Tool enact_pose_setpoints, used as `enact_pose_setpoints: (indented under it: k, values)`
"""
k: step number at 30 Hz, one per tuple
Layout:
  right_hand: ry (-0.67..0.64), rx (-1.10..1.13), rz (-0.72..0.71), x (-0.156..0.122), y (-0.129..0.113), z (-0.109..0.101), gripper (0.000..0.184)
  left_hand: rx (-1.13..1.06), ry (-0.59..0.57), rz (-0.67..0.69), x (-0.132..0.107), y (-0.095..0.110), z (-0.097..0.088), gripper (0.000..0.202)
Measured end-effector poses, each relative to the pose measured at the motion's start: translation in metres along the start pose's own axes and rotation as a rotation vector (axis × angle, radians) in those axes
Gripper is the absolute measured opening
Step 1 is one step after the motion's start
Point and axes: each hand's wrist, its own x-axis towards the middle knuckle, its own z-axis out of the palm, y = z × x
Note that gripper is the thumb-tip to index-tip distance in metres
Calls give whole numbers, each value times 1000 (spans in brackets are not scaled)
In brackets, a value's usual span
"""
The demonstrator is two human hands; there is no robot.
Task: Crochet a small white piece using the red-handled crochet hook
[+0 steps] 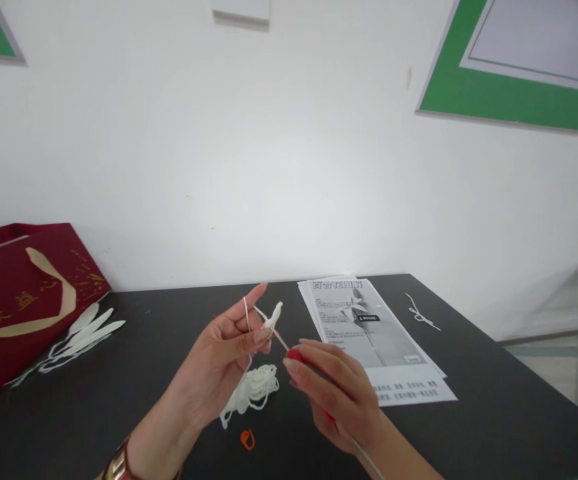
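Observation:
Between the thumb and fingers of my left hand [226, 350] is a small white crochet piece [275, 315], pinched at its lower end. White yarn [247, 313] loops over the raised index finger of that hand. My right hand [341, 390] grips a crochet hook [281, 340] by its red handle, and the metal tip reaches the piece at my left fingertips. Whether the tip is inside a stitch is too small to tell. Below my left hand lies a loose bundle of white yarn [256, 390]. An orange stitch marker [247, 439] rests on the table nearer to me.
Printed sheets [393, 333] lie on the black table [479, 407] beyond my right hand. Finished white petal-shaped pieces [86, 337] lie beside a dark red bag [23, 300] at the left. A short knotted white cord [421, 315] is at the right. A white wall [289, 167] stands behind.

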Motion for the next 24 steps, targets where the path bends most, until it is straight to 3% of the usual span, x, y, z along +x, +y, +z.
enact_pose_setpoints:
  k: [4, 7, 9, 12, 17, 21, 24]
  values:
    - [-33, -137, -27, -1, -3, 1, 38, 309, 82, 195, -2, -1, 3, 73]
    - [-11, -112, 8, -1, -4, 3, 39, 543, 124, 339, -1, -1, 3, 72]
    - [-1, -69, 41, -1, -4, 3, 40, 609, 112, 359, 1, 1, 1, 68]
    - [-6, 3, 61, 0, -3, 2, 41, 510, 67, 251, 2, 4, -1, 73]
    - [88, 191, 170, 5, -2, -2, 43, 138, -37, 48, 3, 3, -4, 73]
    - [11, 28, 49, 3, -3, -3, 40, -20, -57, -14, 2, -3, 0, 66]
    - [-49, -171, -26, 1, -6, -3, 40, 40, 27, 67, -1, -6, 5, 68]
